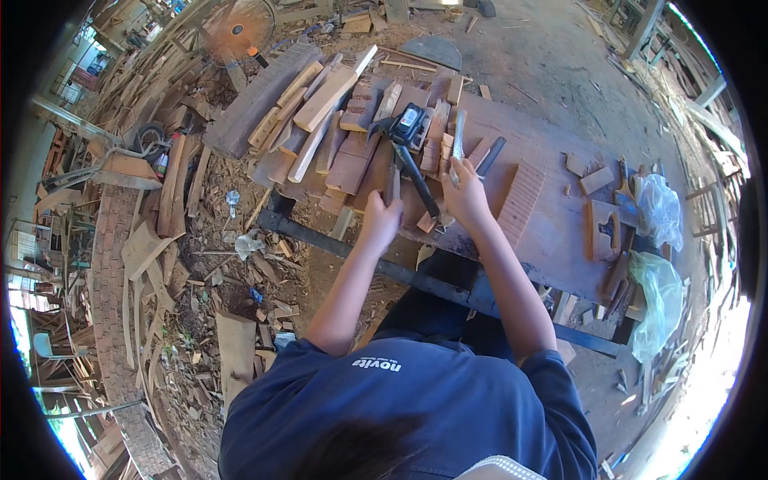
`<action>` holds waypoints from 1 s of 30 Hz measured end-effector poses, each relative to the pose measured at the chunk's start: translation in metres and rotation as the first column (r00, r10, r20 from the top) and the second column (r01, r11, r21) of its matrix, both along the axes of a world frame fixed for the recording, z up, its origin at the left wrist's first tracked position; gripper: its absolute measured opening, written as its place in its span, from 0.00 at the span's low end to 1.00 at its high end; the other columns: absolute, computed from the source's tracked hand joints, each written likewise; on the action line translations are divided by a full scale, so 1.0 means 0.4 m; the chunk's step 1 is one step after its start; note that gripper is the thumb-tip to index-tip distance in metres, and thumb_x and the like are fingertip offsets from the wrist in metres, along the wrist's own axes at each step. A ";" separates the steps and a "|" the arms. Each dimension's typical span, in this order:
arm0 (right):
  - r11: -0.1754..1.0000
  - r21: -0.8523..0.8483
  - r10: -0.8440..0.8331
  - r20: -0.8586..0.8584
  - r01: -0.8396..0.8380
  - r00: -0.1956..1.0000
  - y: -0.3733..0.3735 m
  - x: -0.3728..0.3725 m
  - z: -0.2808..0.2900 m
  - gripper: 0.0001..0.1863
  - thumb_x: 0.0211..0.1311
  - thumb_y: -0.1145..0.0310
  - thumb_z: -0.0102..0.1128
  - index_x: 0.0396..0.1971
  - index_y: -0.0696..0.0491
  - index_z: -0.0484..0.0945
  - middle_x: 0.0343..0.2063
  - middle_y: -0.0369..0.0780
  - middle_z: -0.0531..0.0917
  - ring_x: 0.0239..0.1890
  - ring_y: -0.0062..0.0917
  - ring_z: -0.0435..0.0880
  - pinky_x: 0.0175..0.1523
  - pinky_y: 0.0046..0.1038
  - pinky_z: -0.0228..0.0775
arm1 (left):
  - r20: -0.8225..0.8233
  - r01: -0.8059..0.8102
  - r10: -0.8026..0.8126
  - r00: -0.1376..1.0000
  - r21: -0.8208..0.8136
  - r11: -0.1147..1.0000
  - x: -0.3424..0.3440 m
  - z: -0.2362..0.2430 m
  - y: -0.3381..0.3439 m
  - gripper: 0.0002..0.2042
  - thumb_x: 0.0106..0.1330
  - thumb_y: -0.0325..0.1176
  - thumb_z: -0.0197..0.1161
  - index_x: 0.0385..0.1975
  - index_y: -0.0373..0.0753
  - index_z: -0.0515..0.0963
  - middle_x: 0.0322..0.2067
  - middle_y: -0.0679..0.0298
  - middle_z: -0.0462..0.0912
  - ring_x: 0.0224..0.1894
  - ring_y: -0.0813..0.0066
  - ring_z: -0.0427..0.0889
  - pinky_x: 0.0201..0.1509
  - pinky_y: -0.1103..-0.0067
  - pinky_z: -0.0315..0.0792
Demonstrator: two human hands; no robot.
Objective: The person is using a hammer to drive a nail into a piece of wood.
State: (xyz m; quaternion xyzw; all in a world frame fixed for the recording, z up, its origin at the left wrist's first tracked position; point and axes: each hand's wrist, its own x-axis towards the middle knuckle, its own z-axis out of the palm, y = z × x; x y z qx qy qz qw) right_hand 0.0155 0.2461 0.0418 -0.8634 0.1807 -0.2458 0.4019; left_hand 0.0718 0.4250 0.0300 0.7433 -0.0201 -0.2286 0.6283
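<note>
My left hand (382, 219) is closed around the lower end of a brown wooden handle (394, 182), which rises toward a dark hammer-like head (382, 126). Beside that head lies a black device with a pale screen (410, 120). From it a long black bar or strap (418, 182) runs down between my hands. My right hand (466, 192) is closed on a slim, shiny, pale metal tool (459, 134) pointing away from me; its exact kind I cannot make out. Just right of this hand rests a dark flat strip (491, 156). Several wood blocks (350, 170) lie under and around both tools.
Long wood offcuts (326, 98) cover the worktable's left part. On its right are a ridged board (522, 202), a wooden hand plane (602, 230) and two plastic bags (659, 213). Wood scraps (240, 320) litter the ground at left, near a wheelbarrow (128, 170). A fan (238, 32) stands beyond.
</note>
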 end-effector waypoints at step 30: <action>0.850 -0.071 0.480 0.515 -0.523 0.710 0.149 0.001 0.023 0.21 0.44 0.57 0.60 0.31 0.61 0.76 0.34 0.49 0.76 0.43 0.45 0.74 0.50 0.43 0.68 | 0.541 -0.002 0.084 0.837 -0.150 0.989 0.053 -0.132 0.049 0.20 0.68 0.41 0.61 0.50 0.31 0.70 0.43 0.57 0.78 0.46 0.69 0.77 0.52 0.73 0.73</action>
